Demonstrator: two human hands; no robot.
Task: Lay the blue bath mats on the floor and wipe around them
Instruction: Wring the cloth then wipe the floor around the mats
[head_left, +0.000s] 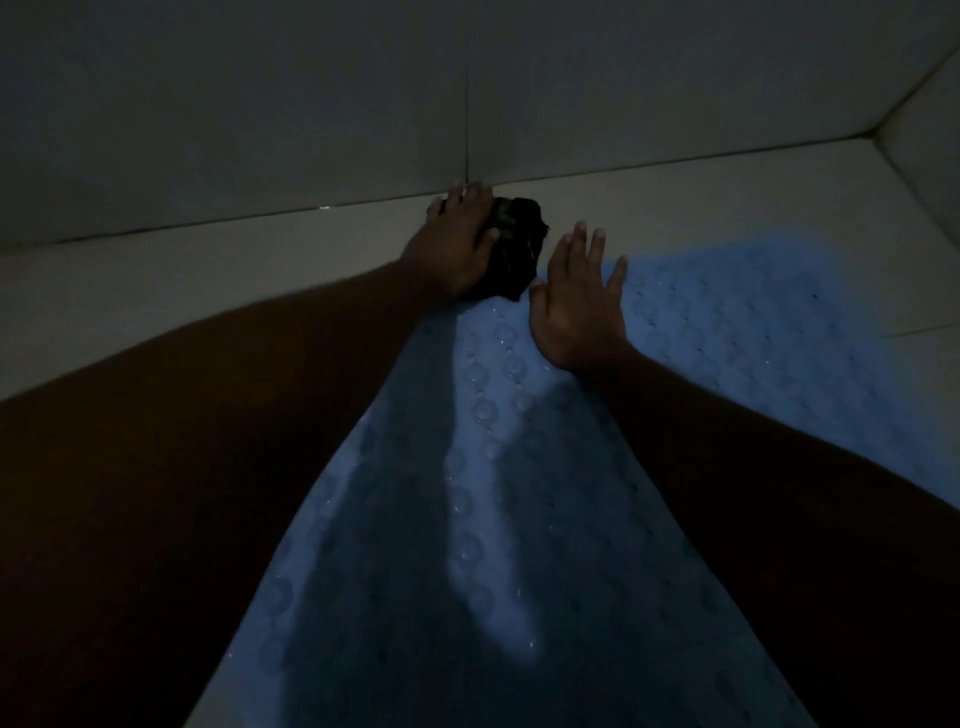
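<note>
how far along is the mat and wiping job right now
Done: a blue mat lies flat on the pale floor. In hand: the left hand presses a dark cloth on the floor at the mat's far edge, by the wall, while the right hand rests flat on the mat. Left: wiping along the other sides, probably; no second mat can be made out in this dim view.

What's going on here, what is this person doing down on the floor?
A person is wiping the pale floor beside a blue mat. The left hand presses a dark cloth onto the floor where it meets the wall, at the mat's far edge. The right hand lies flat on the mat with fingers spread, seemingly holding it down. The mat is already laid out. The light is dim, so finer detail is hard to tell.
</note>
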